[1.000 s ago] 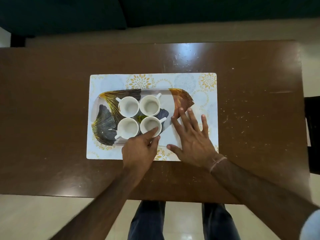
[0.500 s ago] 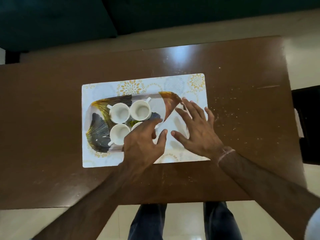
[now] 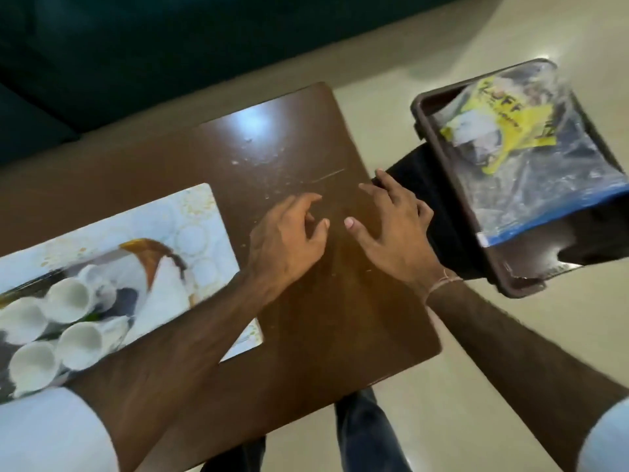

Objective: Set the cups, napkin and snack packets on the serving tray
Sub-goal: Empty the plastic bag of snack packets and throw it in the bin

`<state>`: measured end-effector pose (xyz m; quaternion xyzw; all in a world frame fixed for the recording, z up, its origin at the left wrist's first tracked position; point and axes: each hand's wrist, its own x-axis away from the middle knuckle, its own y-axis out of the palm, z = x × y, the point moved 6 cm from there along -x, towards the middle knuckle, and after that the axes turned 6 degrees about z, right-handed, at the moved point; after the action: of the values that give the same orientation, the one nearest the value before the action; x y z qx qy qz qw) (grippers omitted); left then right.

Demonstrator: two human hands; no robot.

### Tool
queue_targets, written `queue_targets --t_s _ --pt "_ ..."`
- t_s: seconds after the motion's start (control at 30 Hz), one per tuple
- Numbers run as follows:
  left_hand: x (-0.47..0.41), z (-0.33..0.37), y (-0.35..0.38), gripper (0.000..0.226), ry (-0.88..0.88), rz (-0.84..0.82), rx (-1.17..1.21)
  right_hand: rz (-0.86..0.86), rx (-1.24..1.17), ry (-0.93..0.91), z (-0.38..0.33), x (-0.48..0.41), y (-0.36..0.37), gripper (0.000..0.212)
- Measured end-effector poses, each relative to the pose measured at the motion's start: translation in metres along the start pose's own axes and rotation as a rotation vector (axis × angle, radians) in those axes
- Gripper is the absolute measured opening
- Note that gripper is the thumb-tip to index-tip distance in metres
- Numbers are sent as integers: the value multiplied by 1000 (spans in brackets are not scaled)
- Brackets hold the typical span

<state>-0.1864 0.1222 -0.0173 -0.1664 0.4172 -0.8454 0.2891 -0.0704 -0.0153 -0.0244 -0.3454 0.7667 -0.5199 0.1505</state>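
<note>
Several white cups stand together on the patterned serving tray at the lower left, blurred by head motion. The tray lies on a white floral placemat. My left hand hovers over the bare brown table, fingers apart and empty. My right hand is beside it near the table's right edge, also spread and empty. A clear snack packet with a yellow label and blue strip lies in a brown bin off the table's right side.
The brown wooden table ends just right of my right hand. A dark stool or seat stands under the bin. Pale floor tiles surround the table. A dark sofa fills the top left. My legs show below the table edge.
The view has swung to the right. Both hands left the tray and moved right over the bare table. The brown bin with the packet has come into view.
</note>
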Motion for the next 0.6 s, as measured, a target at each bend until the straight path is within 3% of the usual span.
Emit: queue_targets --t_s 0.3,0.43,0.5,0.6 --pt "-51 172 138 38 223 -168 68 207 -94 298 178 8 -90 50" --pt "-51 237 198 42 343 -228 65 439 -195 646 249 31 -114 48" --pt "-48 261 221 53 385 -226 17 559 -438 899 277 43 -113 51" --pt "-48 279 253 66 351 -284 -92 697 -1092 1149 301 45 -100 40"
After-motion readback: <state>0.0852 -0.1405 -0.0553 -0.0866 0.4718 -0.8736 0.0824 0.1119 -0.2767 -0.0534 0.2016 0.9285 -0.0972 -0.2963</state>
